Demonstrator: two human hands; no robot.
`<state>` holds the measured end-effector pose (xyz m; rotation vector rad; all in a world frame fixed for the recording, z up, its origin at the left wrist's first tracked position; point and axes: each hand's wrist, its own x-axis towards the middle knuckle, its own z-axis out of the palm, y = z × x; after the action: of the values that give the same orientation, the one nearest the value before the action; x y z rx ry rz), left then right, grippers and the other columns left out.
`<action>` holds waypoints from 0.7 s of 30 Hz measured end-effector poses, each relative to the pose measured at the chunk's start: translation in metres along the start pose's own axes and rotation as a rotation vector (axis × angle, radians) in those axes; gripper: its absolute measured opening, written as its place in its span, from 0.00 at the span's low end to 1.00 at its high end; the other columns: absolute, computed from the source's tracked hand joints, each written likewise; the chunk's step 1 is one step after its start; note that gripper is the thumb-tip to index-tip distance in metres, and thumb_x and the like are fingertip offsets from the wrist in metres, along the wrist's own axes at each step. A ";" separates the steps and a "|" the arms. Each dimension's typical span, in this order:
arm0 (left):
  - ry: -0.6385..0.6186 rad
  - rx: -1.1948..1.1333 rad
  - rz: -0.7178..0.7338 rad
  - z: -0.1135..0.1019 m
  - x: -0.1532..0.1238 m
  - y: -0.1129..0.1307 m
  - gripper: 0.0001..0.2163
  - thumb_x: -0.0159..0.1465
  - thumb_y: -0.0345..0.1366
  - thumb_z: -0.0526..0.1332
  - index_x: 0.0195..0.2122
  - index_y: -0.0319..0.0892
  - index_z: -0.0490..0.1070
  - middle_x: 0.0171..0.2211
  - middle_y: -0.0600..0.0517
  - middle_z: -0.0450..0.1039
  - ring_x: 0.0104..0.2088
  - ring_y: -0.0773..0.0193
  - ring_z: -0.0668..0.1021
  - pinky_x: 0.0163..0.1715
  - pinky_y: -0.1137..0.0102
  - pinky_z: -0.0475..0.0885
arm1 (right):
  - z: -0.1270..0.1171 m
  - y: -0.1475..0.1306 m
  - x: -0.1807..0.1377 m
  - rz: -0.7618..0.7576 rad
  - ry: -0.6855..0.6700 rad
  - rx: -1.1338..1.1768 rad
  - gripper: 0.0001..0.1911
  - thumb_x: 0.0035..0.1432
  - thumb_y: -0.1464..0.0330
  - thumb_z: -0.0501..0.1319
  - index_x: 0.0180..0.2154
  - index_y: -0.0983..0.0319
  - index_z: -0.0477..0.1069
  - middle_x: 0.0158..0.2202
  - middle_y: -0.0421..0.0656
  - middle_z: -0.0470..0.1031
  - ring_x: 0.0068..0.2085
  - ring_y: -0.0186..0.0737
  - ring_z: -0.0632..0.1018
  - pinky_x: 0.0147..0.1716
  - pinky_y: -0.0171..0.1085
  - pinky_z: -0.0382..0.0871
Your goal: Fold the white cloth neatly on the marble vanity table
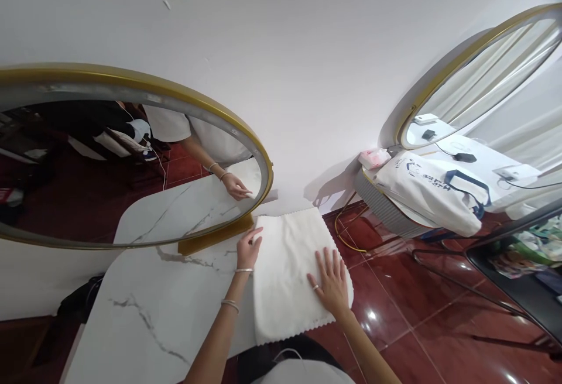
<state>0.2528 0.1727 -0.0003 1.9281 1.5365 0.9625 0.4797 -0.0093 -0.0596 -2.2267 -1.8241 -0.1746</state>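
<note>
A white towel (285,267) with a scalloped near edge lies spread on the right end of a white marble table (158,308). My left hand (248,249) rests at the towel's far left edge, fingers pointing forward and pressed on the cloth. My right hand (331,281) lies flat on the towel's right side, fingers spread, a ring on one finger. Neither hand holds anything. Both wrists on my left arm carry thin bangles.
A gold-framed oval mirror (132,167) stands at the table's back and reflects my arm. To the right over the red tiled floor (395,290), a second table carries a white bag (434,191), a pink pack (373,157) and another mirror (483,68).
</note>
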 end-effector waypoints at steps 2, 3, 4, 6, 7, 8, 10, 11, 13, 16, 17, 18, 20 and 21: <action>0.024 0.001 0.039 -0.004 0.003 0.003 0.14 0.63 0.37 0.55 0.45 0.44 0.77 0.47 0.46 0.75 0.46 0.57 0.75 0.48 0.62 0.71 | 0.001 -0.003 0.001 -0.005 0.006 0.008 0.40 0.65 0.51 0.46 0.68 0.57 0.29 0.70 0.47 0.37 0.69 0.57 0.43 0.63 0.57 0.44; 0.070 0.032 0.042 -0.003 0.001 0.005 0.15 0.64 0.36 0.53 0.48 0.43 0.75 0.50 0.44 0.72 0.50 0.55 0.73 0.53 0.59 0.68 | 0.001 -0.005 0.003 -0.015 0.008 0.015 0.39 0.65 0.51 0.47 0.68 0.57 0.30 0.70 0.47 0.37 0.69 0.57 0.44 0.63 0.57 0.44; 0.122 0.085 0.043 0.000 -0.002 0.008 0.17 0.65 0.35 0.51 0.50 0.42 0.73 0.54 0.42 0.69 0.55 0.53 0.70 0.57 0.55 0.63 | 0.002 -0.007 0.004 -0.031 0.009 0.023 0.39 0.65 0.52 0.48 0.69 0.57 0.31 0.70 0.48 0.38 0.69 0.57 0.45 0.63 0.57 0.45; 0.143 0.223 0.094 0.013 -0.011 0.013 0.19 0.67 0.34 0.49 0.56 0.41 0.69 0.61 0.40 0.61 0.61 0.50 0.63 0.61 0.52 0.57 | 0.003 -0.011 0.007 -0.065 0.014 0.041 0.38 0.66 0.54 0.49 0.69 0.56 0.33 0.70 0.48 0.38 0.68 0.55 0.47 0.63 0.56 0.45; 0.091 0.290 0.146 0.022 -0.016 0.014 0.20 0.67 0.34 0.49 0.58 0.41 0.66 0.64 0.40 0.56 0.63 0.50 0.60 0.62 0.52 0.56 | 0.004 -0.012 0.008 -0.080 0.017 0.051 0.37 0.66 0.55 0.49 0.68 0.55 0.34 0.70 0.47 0.38 0.68 0.55 0.48 0.63 0.55 0.46; 0.009 0.344 0.199 0.031 -0.020 0.015 0.20 0.67 0.36 0.50 0.60 0.42 0.64 0.66 0.41 0.53 0.65 0.50 0.58 0.62 0.53 0.56 | 0.004 -0.013 0.008 -0.092 0.021 0.060 0.36 0.66 0.56 0.50 0.68 0.54 0.36 0.70 0.46 0.38 0.68 0.54 0.49 0.63 0.54 0.47; -0.128 0.414 0.228 0.047 -0.026 0.012 0.23 0.66 0.40 0.52 0.62 0.45 0.60 0.68 0.43 0.48 0.67 0.50 0.53 0.63 0.51 0.54 | 0.002 -0.013 0.008 -0.106 0.023 0.074 0.34 0.67 0.58 0.50 0.68 0.51 0.37 0.70 0.45 0.38 0.68 0.53 0.50 0.63 0.54 0.47; -0.143 0.447 0.195 0.052 -0.028 0.009 0.24 0.66 0.42 0.53 0.63 0.45 0.58 0.69 0.43 0.45 0.68 0.49 0.51 0.63 0.50 0.53 | 0.001 -0.013 0.008 -0.115 0.015 0.080 0.33 0.67 0.59 0.51 0.68 0.51 0.38 0.70 0.45 0.38 0.68 0.54 0.50 0.63 0.54 0.47; -0.107 0.503 0.103 0.056 -0.030 0.001 0.27 0.65 0.45 0.53 0.64 0.44 0.56 0.69 0.43 0.41 0.68 0.48 0.48 0.64 0.48 0.49 | -0.005 -0.016 0.007 -0.144 -0.023 0.094 0.34 0.66 0.57 0.52 0.68 0.49 0.40 0.70 0.45 0.35 0.68 0.57 0.49 0.63 0.57 0.46; -0.077 0.541 0.063 0.043 -0.029 -0.014 0.29 0.65 0.46 0.53 0.65 0.42 0.54 0.70 0.42 0.39 0.69 0.49 0.46 0.65 0.49 0.48 | -0.011 -0.029 0.005 -0.196 -0.108 0.125 0.37 0.62 0.50 0.54 0.67 0.47 0.41 0.70 0.47 0.31 0.68 0.64 0.44 0.61 0.64 0.42; -0.070 0.549 0.062 0.036 -0.029 -0.020 0.29 0.65 0.47 0.53 0.66 0.41 0.53 0.70 0.41 0.39 0.69 0.49 0.45 0.65 0.50 0.48 | -0.012 -0.036 0.004 -0.207 -0.134 0.136 0.38 0.61 0.48 0.54 0.67 0.47 0.41 0.70 0.47 0.30 0.68 0.66 0.43 0.60 0.65 0.40; -0.061 0.557 0.060 0.028 -0.029 -0.025 0.30 0.65 0.47 0.52 0.66 0.39 0.53 0.70 0.41 0.39 0.69 0.49 0.45 0.65 0.50 0.49 | -0.012 -0.044 0.003 -0.218 -0.156 0.148 0.39 0.60 0.48 0.54 0.67 0.47 0.40 0.70 0.48 0.30 0.68 0.67 0.42 0.60 0.67 0.38; -0.045 0.571 0.059 0.008 -0.032 -0.040 0.31 0.65 0.48 0.52 0.66 0.38 0.51 0.70 0.40 0.39 0.69 0.49 0.45 0.65 0.51 0.49 | -0.011 -0.065 -0.001 -0.249 -0.191 0.177 0.40 0.60 0.47 0.53 0.67 0.48 0.38 0.70 0.48 0.31 0.68 0.67 0.41 0.59 0.68 0.36; -0.035 0.576 0.060 -0.003 -0.034 -0.048 0.31 0.65 0.48 0.52 0.66 0.39 0.51 0.70 0.41 0.39 0.69 0.49 0.45 0.65 0.51 0.48 | -0.010 -0.076 -0.003 -0.269 -0.207 0.195 0.40 0.61 0.47 0.52 0.68 0.48 0.37 0.70 0.49 0.32 0.68 0.67 0.41 0.59 0.68 0.34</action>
<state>0.2170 0.1519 -0.0418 2.3660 1.8901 0.5322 0.4053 -0.0007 -0.0413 -1.9235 -2.1429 0.1837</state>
